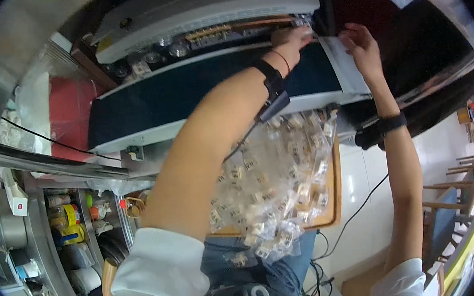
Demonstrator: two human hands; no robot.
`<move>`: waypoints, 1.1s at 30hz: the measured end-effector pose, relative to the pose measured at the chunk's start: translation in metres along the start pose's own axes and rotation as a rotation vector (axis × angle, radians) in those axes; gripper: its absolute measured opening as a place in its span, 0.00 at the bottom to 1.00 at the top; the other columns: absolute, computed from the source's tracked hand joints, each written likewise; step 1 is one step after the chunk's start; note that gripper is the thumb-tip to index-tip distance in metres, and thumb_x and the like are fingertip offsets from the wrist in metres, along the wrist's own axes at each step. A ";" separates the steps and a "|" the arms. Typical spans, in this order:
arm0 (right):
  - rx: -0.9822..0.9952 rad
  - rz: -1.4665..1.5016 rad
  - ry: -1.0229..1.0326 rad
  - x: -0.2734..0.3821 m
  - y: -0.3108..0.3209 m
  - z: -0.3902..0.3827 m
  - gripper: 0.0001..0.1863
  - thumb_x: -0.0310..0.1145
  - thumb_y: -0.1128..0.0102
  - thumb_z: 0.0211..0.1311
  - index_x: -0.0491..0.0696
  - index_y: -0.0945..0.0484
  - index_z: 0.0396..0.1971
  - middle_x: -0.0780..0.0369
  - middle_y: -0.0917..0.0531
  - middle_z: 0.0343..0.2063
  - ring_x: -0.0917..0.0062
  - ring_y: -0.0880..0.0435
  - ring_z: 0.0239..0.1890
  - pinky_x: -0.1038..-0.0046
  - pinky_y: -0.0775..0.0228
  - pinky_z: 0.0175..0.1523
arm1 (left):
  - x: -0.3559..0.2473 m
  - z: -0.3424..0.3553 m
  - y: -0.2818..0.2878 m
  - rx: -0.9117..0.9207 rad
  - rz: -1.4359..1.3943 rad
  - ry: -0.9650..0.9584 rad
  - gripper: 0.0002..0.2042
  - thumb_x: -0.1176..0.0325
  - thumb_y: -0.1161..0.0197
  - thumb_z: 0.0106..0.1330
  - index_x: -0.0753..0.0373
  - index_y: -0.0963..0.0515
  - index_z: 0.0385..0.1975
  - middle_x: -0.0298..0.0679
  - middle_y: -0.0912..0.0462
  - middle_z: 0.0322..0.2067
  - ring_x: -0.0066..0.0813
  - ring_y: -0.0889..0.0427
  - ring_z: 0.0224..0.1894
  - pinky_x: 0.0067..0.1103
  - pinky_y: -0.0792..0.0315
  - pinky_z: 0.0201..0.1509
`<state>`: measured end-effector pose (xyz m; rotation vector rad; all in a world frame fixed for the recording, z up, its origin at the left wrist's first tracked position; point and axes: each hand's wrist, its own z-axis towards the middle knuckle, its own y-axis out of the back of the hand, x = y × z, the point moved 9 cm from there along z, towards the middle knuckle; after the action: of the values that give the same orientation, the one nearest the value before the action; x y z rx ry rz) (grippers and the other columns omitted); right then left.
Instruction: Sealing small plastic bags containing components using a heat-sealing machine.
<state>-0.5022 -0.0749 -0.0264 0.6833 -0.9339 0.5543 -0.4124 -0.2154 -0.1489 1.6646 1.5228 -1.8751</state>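
My left hand (293,40) reaches across the dark green conveyor belt (195,85) to the right end of a grey sealing machine (210,19). Its fingers are drawn together by the machine's slot; whatever they pinch is blurred and small. Just right of the belt's end, my right hand (364,50) hovers with curled fingers apart, holding nothing I can see. Below the belt, a wooden tray (336,189) bears a heap of small clear plastic packets (264,183), each with a small pale printed piece inside. Several packets spill over its near edge onto my lap.
Metal shelves with jars and bottles (69,222) stand at the left. A black cable (355,213) crosses the pale floor at the right, near wooden chairs (445,203). Dark covered surfaces flank the machine on the right, and a red panel (73,117) lies on the left.
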 end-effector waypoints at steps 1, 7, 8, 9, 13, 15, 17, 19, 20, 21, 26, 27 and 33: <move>0.040 -0.087 0.003 0.005 0.009 -0.023 0.11 0.29 0.44 0.52 0.41 0.29 0.35 0.65 0.24 0.25 0.86 0.30 0.25 0.83 0.37 0.29 | -0.001 -0.005 0.002 -0.031 -0.007 0.008 0.10 0.64 0.46 0.57 0.60 0.27 0.36 0.37 0.25 0.38 0.28 0.25 0.42 0.20 0.36 0.49; 0.348 -0.302 -0.163 -0.035 0.021 -0.161 0.08 0.27 0.44 0.51 0.41 0.27 0.31 0.62 0.23 0.25 0.84 0.28 0.22 0.82 0.36 0.28 | -0.023 -0.031 0.007 -0.124 -0.055 -0.023 0.10 0.70 0.43 0.55 0.64 0.30 0.37 0.40 0.26 0.39 0.30 0.24 0.40 0.19 0.27 0.42; 0.412 -0.364 -0.176 -0.041 0.009 -0.172 0.09 0.27 0.43 0.49 0.40 0.27 0.32 0.60 0.23 0.26 0.81 0.27 0.22 0.81 0.35 0.27 | -0.027 -0.027 0.018 -0.143 -0.110 -0.029 0.09 0.75 0.42 0.52 0.67 0.29 0.33 0.42 0.25 0.35 0.32 0.23 0.35 0.20 0.25 0.37; 0.425 -0.347 -0.154 -0.041 0.000 -0.179 0.09 0.27 0.43 0.49 0.40 0.27 0.32 0.60 0.23 0.26 0.81 0.27 0.22 0.81 0.35 0.27 | -0.033 -0.024 0.030 -0.164 -0.162 -0.041 0.07 0.80 0.41 0.49 0.70 0.28 0.29 0.44 0.24 0.31 0.34 0.22 0.30 0.21 0.23 0.32; 0.382 -0.413 -0.079 -0.043 -0.012 -0.192 0.18 0.26 0.41 0.46 0.44 0.29 0.41 0.55 0.25 0.32 0.69 0.23 0.28 0.74 0.32 0.31 | -0.054 -0.089 0.019 -0.095 0.253 -0.082 0.31 0.67 0.38 0.51 0.68 0.48 0.50 0.50 0.31 0.41 0.39 0.23 0.36 0.24 0.25 0.36; 0.485 -0.497 -0.010 -0.035 -0.029 -0.198 0.21 0.25 0.42 0.44 0.44 0.32 0.43 0.56 0.27 0.34 0.67 0.25 0.33 0.73 0.33 0.36 | -0.077 -0.127 0.043 -0.068 0.340 -0.125 0.25 0.64 0.38 0.52 0.66 0.40 0.46 0.43 0.28 0.38 0.32 0.24 0.35 0.21 0.29 0.35; 0.489 -0.552 0.116 -0.027 -0.035 -0.199 0.22 0.23 0.43 0.44 0.44 0.32 0.44 0.55 0.28 0.35 0.64 0.27 0.36 0.70 0.33 0.39 | -0.122 -0.167 0.093 -0.214 0.452 -0.217 0.19 0.62 0.38 0.51 0.62 0.34 0.41 0.37 0.27 0.34 0.25 0.26 0.32 0.19 0.32 0.34; 0.542 -0.630 0.189 -0.020 -0.044 -0.200 0.23 0.20 0.46 0.43 0.45 0.34 0.45 0.53 0.30 0.38 0.57 0.31 0.44 0.65 0.36 0.46 | -0.159 -0.206 0.175 -0.474 0.510 -0.321 0.14 0.63 0.37 0.50 0.58 0.30 0.34 0.32 0.28 0.29 0.20 0.31 0.28 0.18 0.35 0.33; 0.542 -0.613 0.195 -0.022 -0.047 -0.199 0.23 0.20 0.46 0.43 0.45 0.34 0.45 0.53 0.30 0.38 0.57 0.31 0.44 0.65 0.36 0.46 | -0.181 -0.227 0.206 -0.650 0.630 -0.415 0.11 0.68 0.38 0.50 0.63 0.29 0.31 0.34 0.27 0.27 0.21 0.30 0.27 0.17 0.35 0.32; 0.553 -0.578 0.156 -0.026 -0.050 -0.196 0.22 0.21 0.46 0.43 0.44 0.34 0.43 0.53 0.30 0.37 0.57 0.30 0.43 0.64 0.36 0.45 | -0.199 -0.244 0.238 -0.730 0.727 -0.531 0.10 0.68 0.38 0.50 0.64 0.29 0.29 0.36 0.26 0.28 0.23 0.29 0.30 0.17 0.35 0.35; 0.612 -0.503 0.081 -0.029 -0.047 -0.189 0.11 0.23 0.45 0.42 0.43 0.30 0.30 0.52 0.27 0.34 0.57 0.28 0.37 0.65 0.33 0.41 | -0.229 -0.234 0.314 -0.931 1.292 -0.428 0.21 0.57 0.37 0.47 0.69 0.27 0.34 0.51 0.23 0.32 0.40 0.24 0.38 0.26 0.33 0.42; 0.619 -0.503 0.088 -0.025 -0.046 -0.188 0.11 0.23 0.45 0.42 0.43 0.30 0.30 0.52 0.27 0.34 0.57 0.28 0.37 0.65 0.33 0.41 | -0.231 -0.220 0.320 -0.870 1.502 -0.308 0.23 0.54 0.38 0.47 0.69 0.26 0.35 0.53 0.23 0.32 0.43 0.24 0.39 0.27 0.32 0.42; 0.557 -0.474 0.163 0.002 -0.028 -0.190 0.07 0.20 0.45 0.42 0.40 0.32 0.23 0.52 0.28 0.27 0.58 0.28 0.31 0.68 0.36 0.34 | -0.246 -0.187 0.336 -0.713 1.841 -0.174 0.20 0.52 0.41 0.48 0.61 0.24 0.35 0.49 0.24 0.36 0.46 0.25 0.40 0.30 0.31 0.42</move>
<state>-0.3805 0.0468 -0.1121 1.2976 -0.4308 0.4343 0.0261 -0.3313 -0.0949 1.3773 0.0609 -0.3348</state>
